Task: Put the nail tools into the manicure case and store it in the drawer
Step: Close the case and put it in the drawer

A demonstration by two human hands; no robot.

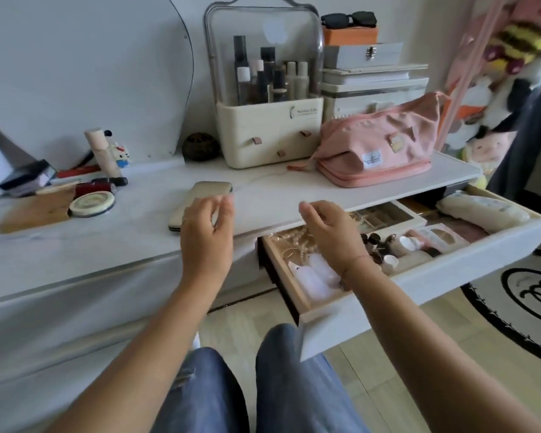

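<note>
A white dressing table (122, 245) fills the left and far part of the scene, and its drawer (419, 292) is seen pulled out at the right, crowded with beads, small jars and pouches in its compartments. On the far tabletop a cream cosmetics organiser (263, 135) and a pink pouch (378, 148) are set side by side. The manicure case (206, 188), beige and apparently closed, lies on the tabletop just left of the drawer. No loose nail tools can be made out, so the packing is judged done and the storing step in hand. The left hand (206, 232) is held over the near end of the case, fingers loosely curled with nothing gripped; contact cannot be told. The right hand (328, 232) is held likewise empty over the left end of the drawer. Next, the case would need to be gripped, carried right, and a free spot found among the contents.
</note>
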